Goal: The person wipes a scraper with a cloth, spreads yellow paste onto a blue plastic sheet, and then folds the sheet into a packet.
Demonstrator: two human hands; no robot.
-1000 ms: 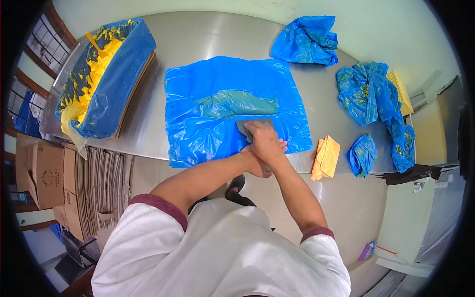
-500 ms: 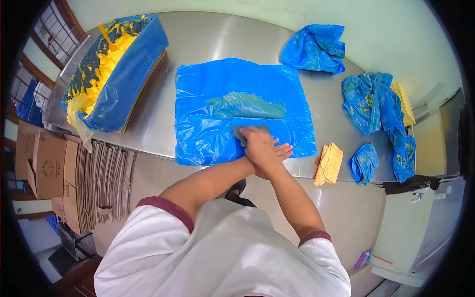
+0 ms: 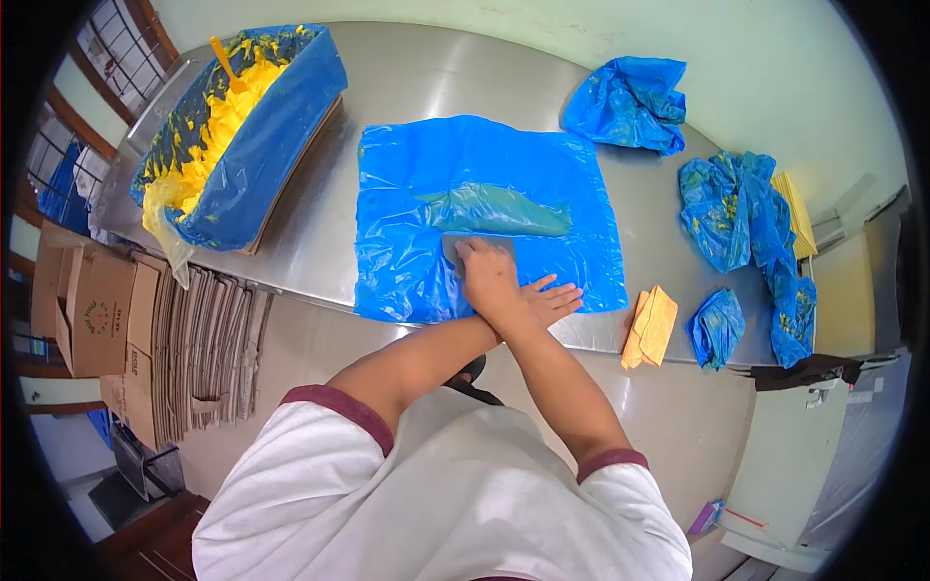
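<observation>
My arms are crossed over a blue plastic sheet (image 3: 397,281) spread on the steel table. Under the plastic lies a long greenish mound (image 3: 499,210), tapered at its left end. My right hand (image 3: 491,278) is closed on a flat grey scraper (image 3: 452,249), whose edge is at the mound's near side; the fingers partly hide it. Below and to the right, my left hand (image 3: 552,298) lies flat on the sheet near its front edge, fingers spread, with its wrist under my right forearm.
At the left stands a blue-lined box (image 3: 281,145) of yellow paste with an orange utensil (image 3: 226,60) in it. Crumpled blue plastic (image 3: 630,102), smeared blue bags (image 3: 717,208) and a folded orange cloth (image 3: 651,327) lie right. Flattened cardboard (image 3: 213,339) stands below left.
My right hand and the scraper have shifted left along the mound's near side. My left hand stays flat on the sheet, now more exposed. The whole view has shifted slightly.
</observation>
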